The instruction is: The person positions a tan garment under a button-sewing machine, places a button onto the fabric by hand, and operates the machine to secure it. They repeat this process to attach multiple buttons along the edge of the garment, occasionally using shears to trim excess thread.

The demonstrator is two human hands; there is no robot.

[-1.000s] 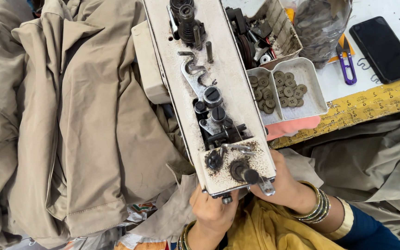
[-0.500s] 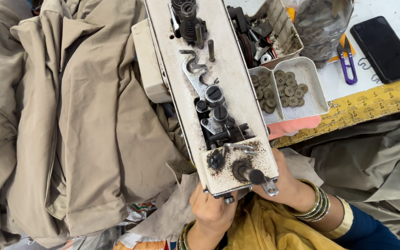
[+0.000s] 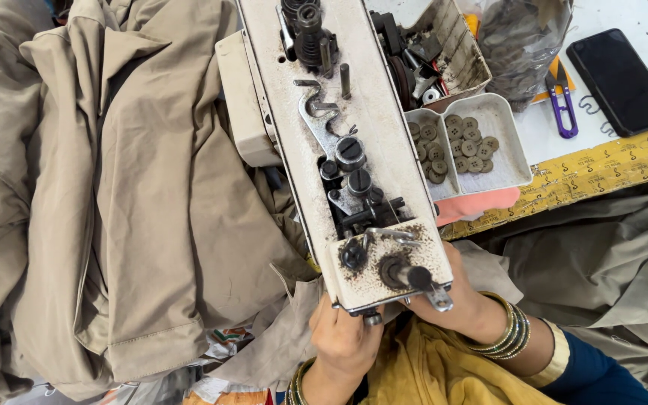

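Under the head of the button-sewing machine (image 3: 354, 142), at the table's near edge, the left hand (image 3: 343, 341) and right hand (image 3: 463, 300) press on khaki fabric (image 3: 279, 352); their fingers are hidden, so grip cannot be told. Farther back, a white tray (image 3: 508, 161) holds buttons (image 3: 463, 139).

Steep head-worn view, close overhead

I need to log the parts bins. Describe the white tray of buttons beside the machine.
The white tray is shallow plastic with two compartments, both holding loose round grey-brown buttons. It sits flat against the right side of the sewing machine head, above a pink cloth and a yellow patterned table edge. No hand touches it.
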